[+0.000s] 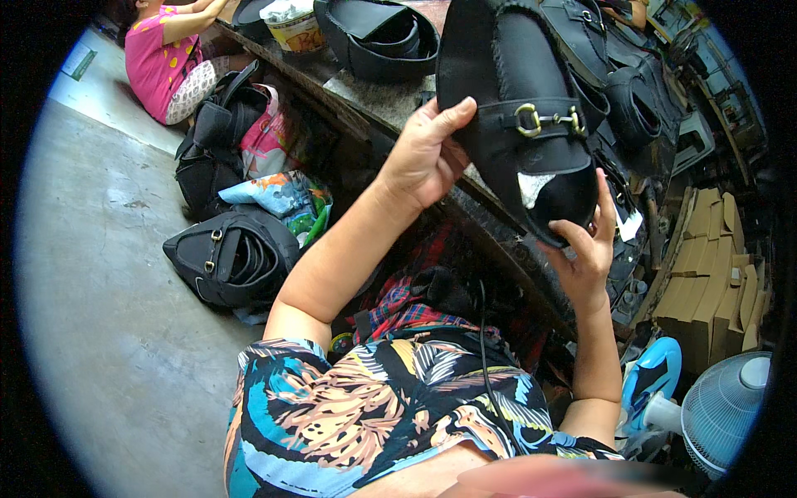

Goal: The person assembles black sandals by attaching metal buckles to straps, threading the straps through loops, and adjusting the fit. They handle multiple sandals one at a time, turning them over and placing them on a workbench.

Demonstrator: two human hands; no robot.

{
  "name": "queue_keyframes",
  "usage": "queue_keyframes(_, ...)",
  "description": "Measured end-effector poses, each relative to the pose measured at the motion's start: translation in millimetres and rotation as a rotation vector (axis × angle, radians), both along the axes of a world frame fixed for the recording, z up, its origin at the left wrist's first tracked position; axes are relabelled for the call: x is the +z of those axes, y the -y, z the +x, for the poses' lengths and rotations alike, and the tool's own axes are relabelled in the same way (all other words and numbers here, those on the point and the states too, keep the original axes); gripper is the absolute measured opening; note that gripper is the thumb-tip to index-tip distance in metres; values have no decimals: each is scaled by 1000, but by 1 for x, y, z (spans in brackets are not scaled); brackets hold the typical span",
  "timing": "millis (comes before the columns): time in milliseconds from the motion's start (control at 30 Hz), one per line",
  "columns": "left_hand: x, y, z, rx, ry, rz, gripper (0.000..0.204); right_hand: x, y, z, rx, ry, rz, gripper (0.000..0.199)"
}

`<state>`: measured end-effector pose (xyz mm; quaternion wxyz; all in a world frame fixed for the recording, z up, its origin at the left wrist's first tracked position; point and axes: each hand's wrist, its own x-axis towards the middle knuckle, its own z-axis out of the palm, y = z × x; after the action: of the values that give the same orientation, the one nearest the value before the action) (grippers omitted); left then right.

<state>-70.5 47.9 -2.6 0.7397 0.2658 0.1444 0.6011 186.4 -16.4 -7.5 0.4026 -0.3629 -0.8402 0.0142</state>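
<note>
Up over the bench edge, both my hands hold a black shoe upper (pixel 535 70), a loafer shape with a metal bit ornament (pixel 548 123) across its strap. My left hand (pixel 427 153) grips its left edge, thumb on top and the other fingers mostly hidden beneath. Around the lower right end, my right hand (pixel 588 253) has its fingers closed on the rim. A small white patch (pixel 535 187) shows near the opening at that end. Behind it on the bench lie more black uppers (pixel 378 46), nested in a curved stack, and others (pixel 635 108) at the right.
A bucket (pixel 297 31) stands on the workbench (pixel 357 91). On the floor at left are a bundle of black uppers (pixel 237 257) and bags (pixel 278 199). A person in pink (pixel 162 58) sits far left. Folded cardboard (pixel 706 266) and a fan (pixel 726 407) stand at right.
</note>
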Motion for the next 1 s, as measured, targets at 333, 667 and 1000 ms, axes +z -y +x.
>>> queue_keyframes(333, 0, -40, -43, 948, -654, 244, 31, 14, -57, -32, 10, -145, 16, 26)
queue_keyframes(667, -38, -59, -52, 1076, -1137, 282, 57, -3, -161, -147, 100, -12, -172, 53)
queue_keyframes(1000, -49, -51, -44, 1206, -1460, 487, 69, -30, -167, -103, 15, 130, -151, 57)
